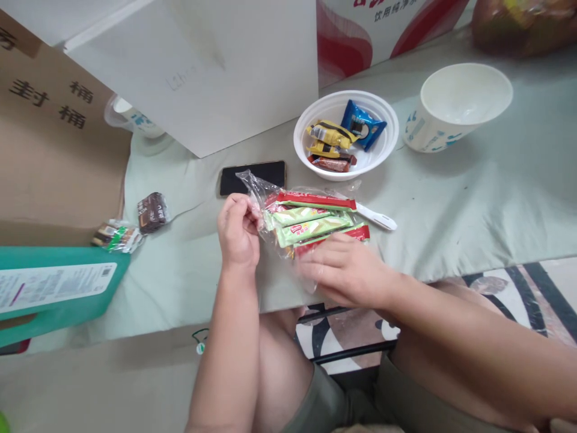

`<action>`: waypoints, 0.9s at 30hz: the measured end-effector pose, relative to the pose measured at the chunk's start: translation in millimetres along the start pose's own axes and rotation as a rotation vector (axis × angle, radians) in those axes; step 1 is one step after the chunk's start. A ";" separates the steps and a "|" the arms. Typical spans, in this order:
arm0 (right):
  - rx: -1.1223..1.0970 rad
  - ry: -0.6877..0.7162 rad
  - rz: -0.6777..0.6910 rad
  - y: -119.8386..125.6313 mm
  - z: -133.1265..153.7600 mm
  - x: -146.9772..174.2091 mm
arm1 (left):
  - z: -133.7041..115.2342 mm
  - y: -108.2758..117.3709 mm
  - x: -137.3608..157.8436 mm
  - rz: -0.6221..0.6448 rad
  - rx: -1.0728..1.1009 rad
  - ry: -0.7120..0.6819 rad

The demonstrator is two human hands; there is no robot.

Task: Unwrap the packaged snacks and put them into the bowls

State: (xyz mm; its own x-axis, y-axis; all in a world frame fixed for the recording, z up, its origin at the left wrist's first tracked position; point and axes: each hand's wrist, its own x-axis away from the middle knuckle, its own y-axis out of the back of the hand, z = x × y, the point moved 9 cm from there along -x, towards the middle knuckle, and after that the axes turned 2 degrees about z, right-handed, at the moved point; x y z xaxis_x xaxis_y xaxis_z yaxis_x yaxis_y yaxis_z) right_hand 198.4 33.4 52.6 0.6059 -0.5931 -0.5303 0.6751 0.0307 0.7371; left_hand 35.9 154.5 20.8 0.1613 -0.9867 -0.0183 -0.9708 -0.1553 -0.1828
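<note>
A clear plastic bag (256, 195) lies near the table's front edge with several green and red snack packets (311, 227) in it. My left hand (239, 230) pinches the bag's left end between closed fingers. At the bag's lower right, my right hand (347, 269) is curled over its near edge, the fingertips partly hidden by film and packets. A white plastic handle (377, 216) sticks out beyond the bag on the right. Just behind the bag lies a dark phone (253, 178).
Behind the bag stands a white bowl (301, 133) of wrapped snacks, with a large paper cup (444, 129) to its right. White (198, 72) and brown (58, 144) boxes rise at the back and left. Two small packets (153, 212) (118, 236) lie near a green box (108, 294).
</note>
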 end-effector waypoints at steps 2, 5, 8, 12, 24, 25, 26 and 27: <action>-0.081 0.023 0.055 -8.4 8.2 2.9 | -0.1 0.8 0.4 -0.013 -0.010 0.007; -0.072 -0.051 0.080 -15.8 4.9 6.6 | 1.5 1.4 0.6 -0.011 -0.004 0.015; -0.004 -0.170 0.063 -15.7 -9.8 7.5 | 2.9 1.6 0.2 -0.003 0.006 0.008; 0.123 -0.236 0.118 -15.5 -18.0 4.9 | 1.9 -0.6 -0.2 0.008 0.005 -0.009; 0.209 -0.547 0.535 -33.1 -22.4 6.7 | 2.7 1.1 1.4 -0.039 -0.003 0.036; 0.209 -0.537 0.529 -33.3 -21.7 7.0 | 2.5 2.1 1.6 -0.048 -0.011 0.033; 0.212 -0.523 0.513 -33.1 -20.9 7.6 | 2.5 3.1 1.8 -0.056 -0.018 0.031; 0.217 -0.505 0.486 -32.4 -19.7 8.2 | 2.6 4.1 2.0 -0.063 -0.025 0.032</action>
State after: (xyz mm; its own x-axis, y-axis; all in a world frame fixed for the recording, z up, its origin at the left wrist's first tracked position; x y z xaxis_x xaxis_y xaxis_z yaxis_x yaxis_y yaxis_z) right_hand 189.8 43.5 16.2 0.5127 -0.8531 0.0968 0.2492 0.2558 0.9341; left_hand 32.7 152.1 17.5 0.2166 -0.9760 0.0236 -0.9632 -0.2176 -0.1579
